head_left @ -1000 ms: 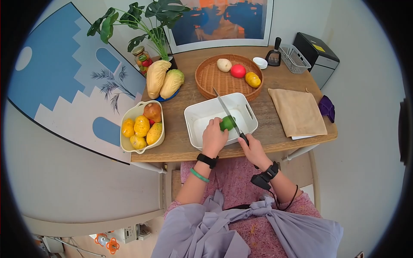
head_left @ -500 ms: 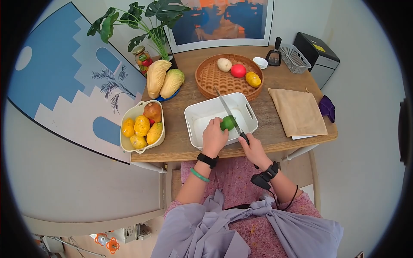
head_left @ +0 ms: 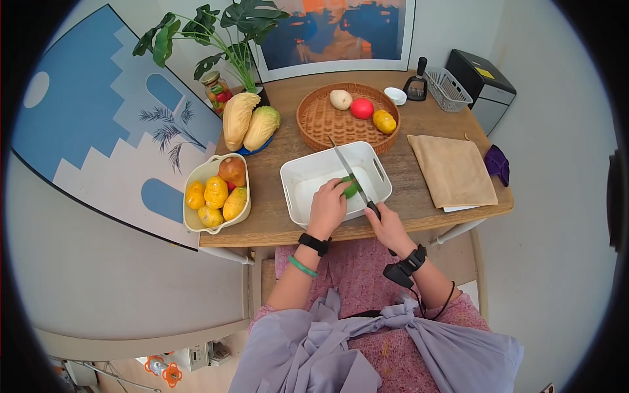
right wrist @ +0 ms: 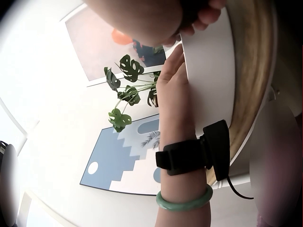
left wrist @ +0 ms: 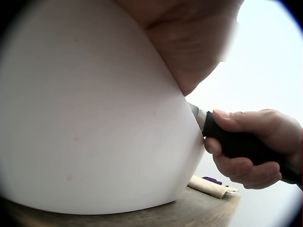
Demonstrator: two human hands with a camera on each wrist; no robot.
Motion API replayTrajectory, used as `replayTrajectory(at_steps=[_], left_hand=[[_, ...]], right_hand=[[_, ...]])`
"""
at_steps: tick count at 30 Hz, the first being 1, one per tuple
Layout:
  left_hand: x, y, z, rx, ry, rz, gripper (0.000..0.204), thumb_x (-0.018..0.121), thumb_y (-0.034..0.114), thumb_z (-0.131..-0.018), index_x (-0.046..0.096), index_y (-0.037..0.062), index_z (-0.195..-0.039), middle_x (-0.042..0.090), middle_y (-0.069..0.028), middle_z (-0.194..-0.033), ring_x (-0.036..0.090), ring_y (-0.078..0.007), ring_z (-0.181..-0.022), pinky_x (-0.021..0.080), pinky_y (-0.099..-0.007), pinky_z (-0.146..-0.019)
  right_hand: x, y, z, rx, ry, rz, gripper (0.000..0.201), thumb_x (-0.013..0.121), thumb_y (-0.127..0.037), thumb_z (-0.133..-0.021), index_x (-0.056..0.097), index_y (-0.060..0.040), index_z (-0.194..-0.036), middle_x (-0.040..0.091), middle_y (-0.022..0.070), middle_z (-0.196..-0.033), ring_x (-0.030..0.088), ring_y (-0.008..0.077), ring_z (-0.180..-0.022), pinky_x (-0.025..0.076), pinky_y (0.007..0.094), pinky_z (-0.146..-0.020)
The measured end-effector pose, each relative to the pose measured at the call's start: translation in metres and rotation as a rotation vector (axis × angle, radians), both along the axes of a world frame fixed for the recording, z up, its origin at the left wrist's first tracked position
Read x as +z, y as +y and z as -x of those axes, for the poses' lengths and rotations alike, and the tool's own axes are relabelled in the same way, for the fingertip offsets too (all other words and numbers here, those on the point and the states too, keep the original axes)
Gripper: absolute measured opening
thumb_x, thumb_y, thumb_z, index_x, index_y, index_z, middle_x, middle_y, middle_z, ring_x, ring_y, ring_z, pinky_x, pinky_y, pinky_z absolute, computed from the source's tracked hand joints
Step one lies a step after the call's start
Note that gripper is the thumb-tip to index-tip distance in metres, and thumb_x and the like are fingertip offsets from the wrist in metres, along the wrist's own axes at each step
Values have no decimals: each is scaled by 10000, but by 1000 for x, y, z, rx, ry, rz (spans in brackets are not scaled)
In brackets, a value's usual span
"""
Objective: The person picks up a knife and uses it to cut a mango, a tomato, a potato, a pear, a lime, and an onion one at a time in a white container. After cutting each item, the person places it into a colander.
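A white rectangular bin (head_left: 293, 187) with a handle slot stands near the table's front edge. Over its inside, my left hand (head_left: 327, 208) holds a round green fruit (head_left: 350, 190), fingers bent over its top and partly hiding it. My right hand (head_left: 388, 229) grips the black handle of a long knife (head_left: 344, 161), the blade slanting away to the far left across the fruit's right side. In the left wrist view the bin's outer wall blocks the fruit, while the right hand (left wrist: 255, 146) shows wrapped round the handle.
Left of the bin, a cream basket (head_left: 190, 219) holds yellow fruits and a brown one. Behind are Chinese cabbages (head_left: 239, 121) and a round wicker tray (head_left: 314, 128) with a potato, a red item and a yellow one. A tan cloth bag (head_left: 452, 171) lies to the right.
My left fingers have shifted forward over the green fruit, covering more of it. The knife has moved only slightly, still lying across the fruit's right side.
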State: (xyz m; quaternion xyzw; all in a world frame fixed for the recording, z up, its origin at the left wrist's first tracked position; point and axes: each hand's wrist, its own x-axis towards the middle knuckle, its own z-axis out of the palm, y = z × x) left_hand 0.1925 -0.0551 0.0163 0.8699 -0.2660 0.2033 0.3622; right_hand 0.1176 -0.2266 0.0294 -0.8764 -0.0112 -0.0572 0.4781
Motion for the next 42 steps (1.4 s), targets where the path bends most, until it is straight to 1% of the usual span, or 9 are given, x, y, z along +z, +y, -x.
replayTrajectory(at_steps=[2, 5, 11, 18, 23, 30, 33, 38, 42], left_hand=[[7, -1, 4, 56, 119, -19, 305, 608, 38, -800, 662, 73, -1098, 595, -132, -1093, 588, -320, -946, 473, -425, -815], [15, -1, 8, 91, 191, -48, 322, 621, 54, -800, 650, 73, -1120, 592, -130, -1036, 599, -316, -900, 478, -422, -781], [17, -2, 9, 128, 182, -39, 313, 646, 72, -792, 624, 47, -1103, 578, -142, -973, 600, -324, -876, 490, -422, -752], [17, -2, 9, 122, 165, -1, 286, 649, 60, -789, 614, 39, -1073, 578, -154, -1004, 603, -338, -878, 500, -429, -764], [16, -3, 9, 107, 184, 42, 294, 646, 54, -794, 597, 34, -1083, 582, -161, -1100, 604, -351, -943, 505, -440, -798], [18, -2, 9, 87, 175, 30, 278, 639, 55, -800, 597, 29, -1074, 589, -166, -1081, 608, -359, -927, 507, -438, -789], [19, -1, 8, 100, 234, 12, 287, 641, 74, -815, 594, 45, -1096, 581, -140, -1112, 604, -354, -955, 506, -412, -801], [19, -3, 10, 116, 197, 40, 265, 647, 59, -798, 606, 35, -1059, 594, -157, -1045, 619, -353, -878, 511, -434, -762], [17, -2, 9, 113, 168, 26, 267, 649, 63, -800, 605, 38, -1063, 595, -153, -1041, 621, -352, -871, 512, -434, -755]], right_hand=[[-1, 0, 0, 10, 13, 3, 384, 533, -317, -970, 500, 47, -854, 584, 291, -710, 589, 472, -708, 443, 473, -606], [-5, 1, 1, -46, -47, -27, 381, 535, -316, -969, 504, 49, -863, 587, 292, -716, 592, 472, -717, 445, 474, -612], [-1, 0, 0, -29, -29, -24, 378, 539, -316, -967, 512, 52, -883, 594, 299, -732, 596, 475, -732, 451, 475, -623], [-1, 2, 1, -22, 6, 13, 389, 529, -327, -971, 514, 52, -885, 593, 297, -725, 593, 477, -729, 452, 476, -622], [-2, 1, 2, -8, 2, 13, 390, 527, -328, -972, 516, 52, -885, 593, 291, -712, 594, 474, -719, 452, 475, -617], [-3, 1, 1, -25, -8, -4, 388, 526, -328, -973, 516, 49, -881, 594, 289, -713, 595, 470, -714, 451, 473, -613], [-3, 3, 2, -22, -26, -16, 387, 525, -327, -973, 512, 46, -874, 592, 290, -713, 594, 471, -714, 448, 476, -613], [0, 3, 2, 8, 21, 10, 383, 521, -325, -976, 503, 43, -871, 588, 291, -712, 593, 472, -718, 445, 481, -614], [-2, 4, 2, 4, 2, -23, 385, 523, -326, -975, 502, 45, -875, 586, 288, -707, 593, 474, -717, 445, 478, -611]])
